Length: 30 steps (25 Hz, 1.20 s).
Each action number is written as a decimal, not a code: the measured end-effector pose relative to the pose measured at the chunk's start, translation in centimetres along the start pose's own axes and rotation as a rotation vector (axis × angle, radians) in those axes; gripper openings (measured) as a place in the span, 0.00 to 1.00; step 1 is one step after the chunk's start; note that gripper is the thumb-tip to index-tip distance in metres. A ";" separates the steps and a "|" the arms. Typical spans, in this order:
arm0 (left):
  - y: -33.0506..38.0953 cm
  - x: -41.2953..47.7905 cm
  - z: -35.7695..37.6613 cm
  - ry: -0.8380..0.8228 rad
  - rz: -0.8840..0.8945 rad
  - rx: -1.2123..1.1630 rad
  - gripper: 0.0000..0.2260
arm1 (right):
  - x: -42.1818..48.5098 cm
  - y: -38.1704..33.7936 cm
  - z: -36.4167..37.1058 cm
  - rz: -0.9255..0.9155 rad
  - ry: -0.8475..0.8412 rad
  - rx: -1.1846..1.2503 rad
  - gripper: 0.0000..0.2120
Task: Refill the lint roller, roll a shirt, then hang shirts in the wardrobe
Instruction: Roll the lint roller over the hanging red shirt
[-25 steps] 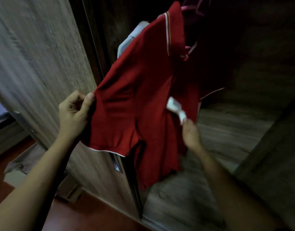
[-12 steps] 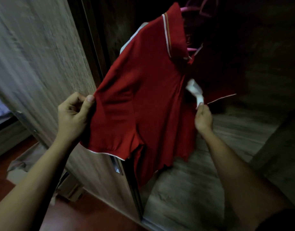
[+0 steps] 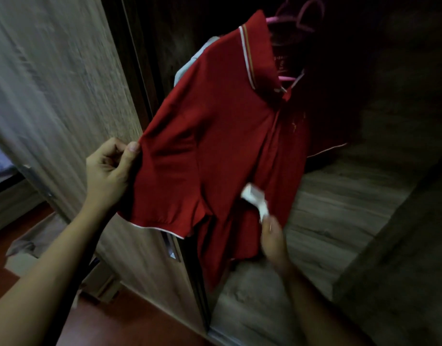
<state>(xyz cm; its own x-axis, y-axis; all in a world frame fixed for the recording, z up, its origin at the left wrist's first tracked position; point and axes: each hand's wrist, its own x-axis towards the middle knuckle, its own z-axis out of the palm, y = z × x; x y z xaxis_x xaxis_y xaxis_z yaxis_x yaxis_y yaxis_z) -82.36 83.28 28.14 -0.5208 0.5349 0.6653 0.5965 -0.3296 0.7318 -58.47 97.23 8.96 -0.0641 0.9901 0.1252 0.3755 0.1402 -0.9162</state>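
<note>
While the red shirt (image 3: 215,136) hangs on a pink hanger (image 3: 287,78) inside the open wardrobe (image 3: 339,201), both hands are working it. Left hand (image 3: 110,171) is closed in a pinch on the sleeve edge, thumb on top, pulling the sleeve out toward the wardrobe door (image 3: 52,96). Likely reason: tension flattens the fabric so the roller has a firm face to bite on instead of pushing loose cloth around.

Right hand (image 3: 272,236) is closed around the handle of the lint roller (image 3: 255,198). Roller head sits against the lower front of the shirt, near the side seam below the sleeve, handle angled down toward the hand. Motion blur on both, so exact contact is hard to confirm.

Hanger hook disappears into the dark at the top; cannot tell what it hangs from. A pale garment (image 3: 190,63) sits just behind the shirt's shoulder. Wardrobe shelf (image 3: 339,201) below the hem looks bare.

Judgement: rolling step in progress, hanging step partly covered since the shirt is on its hanger. Risk: pulling the sleeve too hard could slide the shirt off the hanger.
</note>
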 end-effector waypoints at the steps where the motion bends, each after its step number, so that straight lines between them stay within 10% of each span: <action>1: -0.3 0.1 0.0 0.015 0.007 -0.016 0.12 | 2.4 -2.8 -1.2 -0.064 0.057 0.020 0.15; 6: 0.0 0.0 0.2 0.018 -0.014 -0.035 0.11 | 4.2 -5.6 -1.2 -0.266 0.104 0.033 0.13; 12: -0.2 0.1 0.3 0.037 -0.025 -0.051 0.12 | -4.7 6.9 2.8 0.074 -0.213 -0.267 0.21; 21: -0.2 -0.1 0.4 0.023 -0.027 -0.061 0.13 | 1.9 -15.0 -2.3 -0.545 0.189 0.143 0.12; 30: -0.6 0.2 0.1 0.003 -0.038 -0.035 0.12 | -5.7 5.6 2.5 -0.008 -0.161 -0.456 0.31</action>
<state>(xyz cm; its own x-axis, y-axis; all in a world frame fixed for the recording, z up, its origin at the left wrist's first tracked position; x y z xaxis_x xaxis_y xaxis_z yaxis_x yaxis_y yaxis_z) -82.73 83.68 27.82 -0.5445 0.5452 0.6374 0.5543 -0.3365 0.7613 -58.27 92.31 2.16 -0.1972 0.9796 0.0384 0.7390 0.1743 -0.6508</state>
